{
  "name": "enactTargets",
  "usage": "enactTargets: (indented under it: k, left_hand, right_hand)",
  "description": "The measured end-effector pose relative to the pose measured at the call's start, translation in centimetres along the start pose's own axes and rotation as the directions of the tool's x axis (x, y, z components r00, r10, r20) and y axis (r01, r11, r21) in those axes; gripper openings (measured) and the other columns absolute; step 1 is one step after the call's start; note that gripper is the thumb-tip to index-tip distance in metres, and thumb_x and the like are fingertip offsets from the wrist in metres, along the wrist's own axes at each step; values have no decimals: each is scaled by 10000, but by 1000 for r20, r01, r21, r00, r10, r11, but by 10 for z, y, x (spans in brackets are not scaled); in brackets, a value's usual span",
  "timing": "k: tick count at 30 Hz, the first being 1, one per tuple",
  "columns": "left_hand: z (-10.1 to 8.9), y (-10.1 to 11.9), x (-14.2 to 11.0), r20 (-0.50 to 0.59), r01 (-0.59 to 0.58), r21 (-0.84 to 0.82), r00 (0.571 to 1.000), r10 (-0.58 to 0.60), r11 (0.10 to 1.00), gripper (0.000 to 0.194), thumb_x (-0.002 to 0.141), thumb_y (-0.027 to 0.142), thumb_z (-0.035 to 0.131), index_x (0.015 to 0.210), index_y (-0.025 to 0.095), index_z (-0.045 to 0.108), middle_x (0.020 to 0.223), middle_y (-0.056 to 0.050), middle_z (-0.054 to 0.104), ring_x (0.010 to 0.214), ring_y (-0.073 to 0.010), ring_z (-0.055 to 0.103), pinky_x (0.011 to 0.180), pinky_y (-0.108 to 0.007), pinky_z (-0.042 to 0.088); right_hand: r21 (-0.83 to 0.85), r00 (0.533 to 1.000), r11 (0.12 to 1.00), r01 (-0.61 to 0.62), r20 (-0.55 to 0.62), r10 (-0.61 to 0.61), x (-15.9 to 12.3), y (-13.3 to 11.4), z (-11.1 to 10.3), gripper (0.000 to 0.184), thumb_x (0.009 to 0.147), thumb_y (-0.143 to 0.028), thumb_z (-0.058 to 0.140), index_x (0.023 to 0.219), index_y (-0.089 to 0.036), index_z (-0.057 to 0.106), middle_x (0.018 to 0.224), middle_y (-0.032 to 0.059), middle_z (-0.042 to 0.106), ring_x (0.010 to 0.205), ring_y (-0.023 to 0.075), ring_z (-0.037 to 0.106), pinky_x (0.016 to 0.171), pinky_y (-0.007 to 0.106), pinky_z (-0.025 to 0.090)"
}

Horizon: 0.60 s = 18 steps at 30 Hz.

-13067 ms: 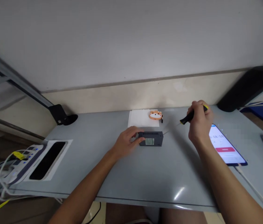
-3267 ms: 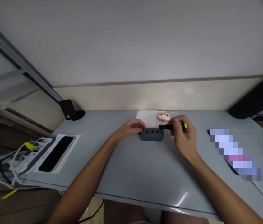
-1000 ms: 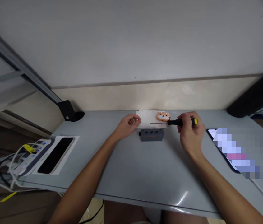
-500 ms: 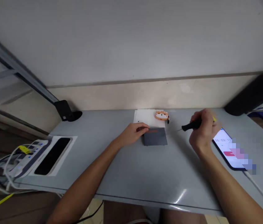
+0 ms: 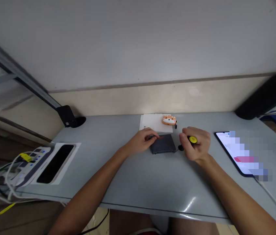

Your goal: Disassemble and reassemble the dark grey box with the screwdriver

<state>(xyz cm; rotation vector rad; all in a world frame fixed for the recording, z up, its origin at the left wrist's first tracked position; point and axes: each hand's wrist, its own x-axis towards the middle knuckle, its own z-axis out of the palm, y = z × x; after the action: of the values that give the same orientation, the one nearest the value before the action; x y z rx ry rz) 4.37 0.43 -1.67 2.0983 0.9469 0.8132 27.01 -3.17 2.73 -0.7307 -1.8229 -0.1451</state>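
A flat, dark grey square box (image 5: 163,144) with a row of small slots along its front edge lies mid-desk. At its upper left corner, the fingertips of my left hand (image 5: 145,139) are closed, gripping it, with a reddish patch beside them. My right hand (image 5: 198,143) is wrapped round a screwdriver (image 5: 192,139) with a black handle and yellow end cap. The screwdriver's thin shaft reaches left to the box's lower right corner; whether the tip touches or goes into it I cannot tell.
Behind the box are white paper (image 5: 152,122) and an orange animal-face case (image 5: 169,120). A lit phone (image 5: 228,143) lies right, a dark phone (image 5: 56,164) left beside a cabled power strip (image 5: 34,166). A black cylinder (image 5: 266,98) stands back right.
My right hand has moved left and turned, bringing the screwdriver to the box's right side. The box's slotted front edge now shows more. My left hand stays at its corner.
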Motion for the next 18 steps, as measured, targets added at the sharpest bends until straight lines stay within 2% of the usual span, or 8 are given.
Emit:
enactTargets:
  k: [9,14,18]
  left_hand:
    - [1,-4,-4,-1,-152,170,988,154,974,155,982,196,590,1067,224,717,1065,-64,705,1041,-206,659,960,-371,553]
    - [3,-4,-6,20,-216,287,975,219,933,175,1009,232,562,1104,214,708,1100,-86,682,1054,-217,660,955,-380,566]
    - [2,-3,-6,27,-229,318,972,233,920,187,1012,229,553,1121,219,705,1092,-77,690,1025,-211,669,930,-369,576]
  right_hand:
    - [36,999,999,41,-32,-40,-1,-2,2,385,851,-61,523,625,-253,278,482,-65,282,434,100,256,453,299,216]
    - [7,999,999,48,-4,-48,1,-4,-1,388,854,-67,524,619,-253,277,476,-68,286,424,95,259,443,301,209]
    - [5,998,998,56,3,-56,3,-5,-2,391,848,-63,523,621,-252,267,478,-71,267,425,95,244,441,302,204]
